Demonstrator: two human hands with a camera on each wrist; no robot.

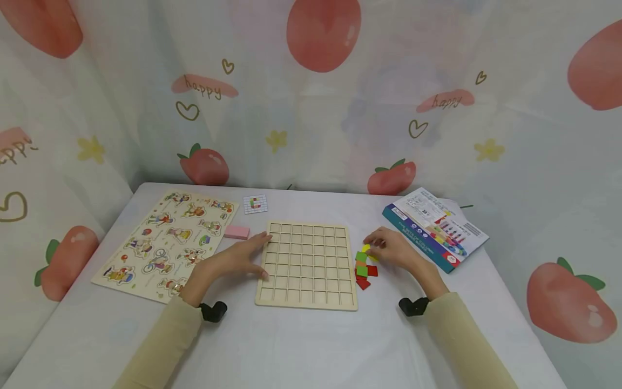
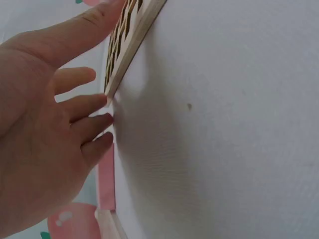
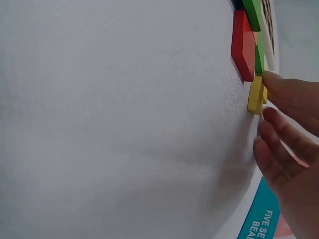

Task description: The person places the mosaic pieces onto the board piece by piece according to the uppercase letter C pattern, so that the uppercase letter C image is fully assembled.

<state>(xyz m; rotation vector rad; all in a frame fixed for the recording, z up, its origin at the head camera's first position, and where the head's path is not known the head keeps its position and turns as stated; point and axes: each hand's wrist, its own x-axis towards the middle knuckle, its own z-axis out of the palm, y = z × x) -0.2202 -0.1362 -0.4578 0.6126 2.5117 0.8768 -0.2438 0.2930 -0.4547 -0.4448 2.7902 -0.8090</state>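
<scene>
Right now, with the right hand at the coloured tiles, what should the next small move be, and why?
I'd probably firm the right hand's pinch on a yellow tile and lift it: thumb and fingertips are right at it, though I can't confirm a grip. The left hand is at the left edge of the gridded board, whose cells look unfilled.

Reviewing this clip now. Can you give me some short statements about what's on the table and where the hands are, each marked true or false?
1. The left hand is at the left edge of the grid board. True.
2. The right hand is at the yellow pieces. True.
3. The yellow pieces lie left of the grid board. False: they lie to its right.
4. The pink block lies next to the picture puzzle. True.
5. The picture puzzle lies right of the grid board. False: it lies to the left.
</scene>
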